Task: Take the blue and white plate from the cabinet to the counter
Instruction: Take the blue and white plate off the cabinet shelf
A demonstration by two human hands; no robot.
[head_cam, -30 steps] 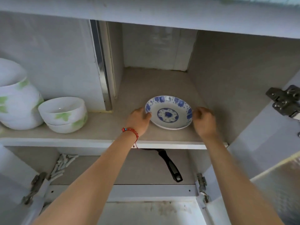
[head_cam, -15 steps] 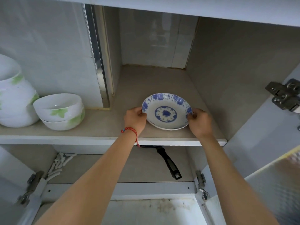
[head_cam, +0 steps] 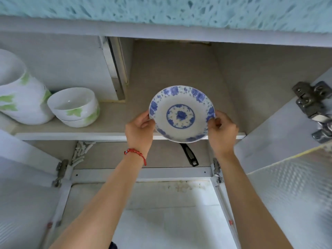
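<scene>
The blue and white plate [head_cam: 181, 114], round with a blue flower rim and a blue centre ring, is lifted off the cabinet shelf [head_cam: 71, 136] and tilted toward me. My left hand [head_cam: 139, 131], with a red bead bracelet on its wrist, grips the plate's left rim. The right rim is held by my right hand [head_cam: 221, 131]. The plate's lower edge hangs over the shelf's front edge. The blue speckled counter [head_cam: 161, 9] runs across the top of the view, above the cabinet opening.
Stacked white bowls with green leaf marks [head_cam: 75, 106] and a larger white and green pot [head_cam: 19, 97] stand on the shelf's left. A black pan handle [head_cam: 189, 155] lies on the lower shelf. An open cabinet door with hinges [head_cam: 314, 108] is at right.
Both hands closed on the plate's rim, raised it off the shelf and drew it toward me, tilting its face up. The view shifted so the counter edge now shows.
</scene>
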